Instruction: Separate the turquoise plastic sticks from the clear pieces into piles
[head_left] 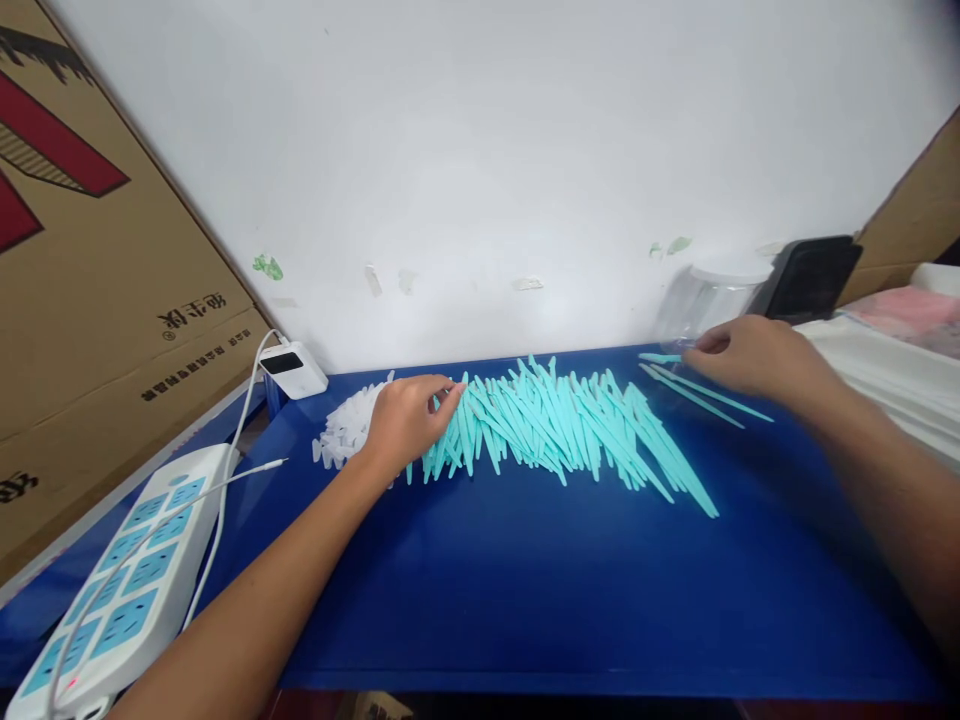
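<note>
A long pile of slim, tapered turquoise plastic sticks (555,415) lies on the blue table (525,580). At its left end is a heap of small translucent whitish pieces (349,425). My left hand (409,415) hovers where the two heaps meet, thumb and fingertips pinched together; whatever may be between them is too small to make out. On the right, my right hand (739,352) has its fingers closed on the end of one turquoise stick (660,358). Two more sticks lie just below that hand, apart from the pile.
A clear jar with a white lid (731,270) and a black object (814,275) stand by the wall behind my right hand. At left are a white power strip (135,570), cables, a small white device with a dark display (294,370) and a large cardboard box (112,250).
</note>
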